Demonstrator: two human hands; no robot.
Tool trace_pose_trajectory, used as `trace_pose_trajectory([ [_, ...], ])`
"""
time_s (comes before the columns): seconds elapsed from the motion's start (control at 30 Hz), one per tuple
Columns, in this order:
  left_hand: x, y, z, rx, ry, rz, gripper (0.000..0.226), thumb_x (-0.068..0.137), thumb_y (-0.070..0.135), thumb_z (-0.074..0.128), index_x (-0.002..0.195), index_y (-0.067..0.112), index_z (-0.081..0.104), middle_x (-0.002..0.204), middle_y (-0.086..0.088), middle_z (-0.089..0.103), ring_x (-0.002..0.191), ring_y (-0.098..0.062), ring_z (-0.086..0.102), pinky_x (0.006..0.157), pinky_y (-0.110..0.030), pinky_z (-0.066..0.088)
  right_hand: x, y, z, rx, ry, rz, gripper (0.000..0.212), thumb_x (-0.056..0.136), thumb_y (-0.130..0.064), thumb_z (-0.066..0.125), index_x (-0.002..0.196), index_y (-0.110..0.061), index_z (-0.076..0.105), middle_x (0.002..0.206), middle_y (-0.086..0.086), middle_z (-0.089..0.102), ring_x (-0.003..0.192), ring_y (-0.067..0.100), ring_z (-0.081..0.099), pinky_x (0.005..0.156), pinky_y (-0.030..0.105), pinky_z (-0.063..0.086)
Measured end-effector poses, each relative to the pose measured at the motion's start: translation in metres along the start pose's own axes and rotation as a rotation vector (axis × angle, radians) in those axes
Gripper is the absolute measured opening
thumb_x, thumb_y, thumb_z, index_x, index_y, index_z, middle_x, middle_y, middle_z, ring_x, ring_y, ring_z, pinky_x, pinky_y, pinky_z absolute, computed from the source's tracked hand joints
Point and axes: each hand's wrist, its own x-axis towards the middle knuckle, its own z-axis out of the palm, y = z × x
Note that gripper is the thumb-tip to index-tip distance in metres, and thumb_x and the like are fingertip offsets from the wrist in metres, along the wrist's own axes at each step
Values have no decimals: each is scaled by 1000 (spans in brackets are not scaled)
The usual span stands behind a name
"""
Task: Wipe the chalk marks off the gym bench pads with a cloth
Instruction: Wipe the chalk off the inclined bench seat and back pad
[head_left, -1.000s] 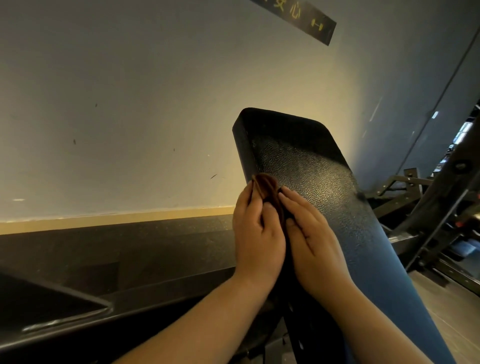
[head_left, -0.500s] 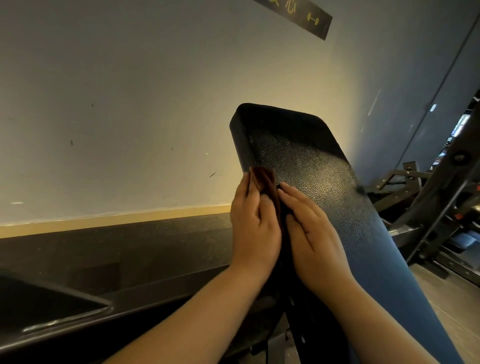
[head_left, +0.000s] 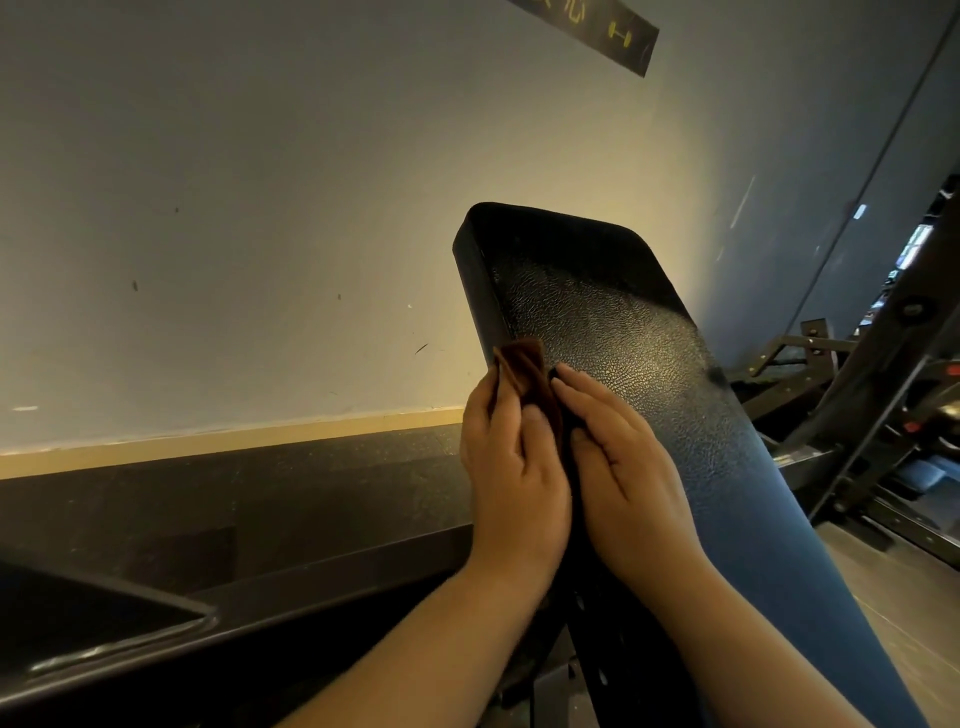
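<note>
An inclined black textured bench pad (head_left: 613, 332) rises from the lower right toward the wall. A small brown cloth (head_left: 524, 371) lies folded over the pad's left edge, about a third of the way down from its top. My left hand (head_left: 511, 467) presses the cloth against the pad's left side, fingers lying along it. My right hand (head_left: 623, 473) lies flat on the pad's face, fingertips at the cloth's right edge. Most of the cloth is hidden between my hands.
A pale wall with a tan skirting strip (head_left: 234, 441) stands behind the pad. A dark ledge (head_left: 208, 545) runs along the left. Black metal gym frames (head_left: 857, 415) crowd the right side. A dark sign (head_left: 608, 31) hangs on the wall above.
Both hands and the cloth have slid slightly up the pad's left edge. The view has shifted a little.
</note>
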Motion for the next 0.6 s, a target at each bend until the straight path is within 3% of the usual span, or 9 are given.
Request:
trace_pose_trajectory([
  [0.17,-66,2,-10,-21,-112,58,47,105,29,37,152,33,35,145,39,28,139,6,34,110,-11,31,1,0,-1,16,10,9,40,104,-19,42,138,-32,59,146,-29,47,139,-8,35,118,35,36],
  [0.33,5,3,-11,27,-94,61,40,107,20,39,146,24,47,141,18,45,131,5,42,109,-14,35,0,0,0,-5,7,-1,42,104,-15,43,140,-30,58,147,-24,48,139,-6,37,117,34,36],
  [0.43,-2,3,-5,28,-68,42,42,108,23,37,149,30,42,145,19,41,136,2,37,112,-17,33,-2,0,0,-5,5,10,42,104,-12,45,140,-30,57,147,-23,48,139,-7,36,117,34,36],
  [0.6,-61,-2,-11,-31,-136,72,47,105,32,35,153,34,32,147,38,28,140,8,31,111,-10,28,0,-3,-2,-4,-4,27,41,104,-14,44,139,-32,58,147,-28,46,140,-10,32,119,30,33],
])
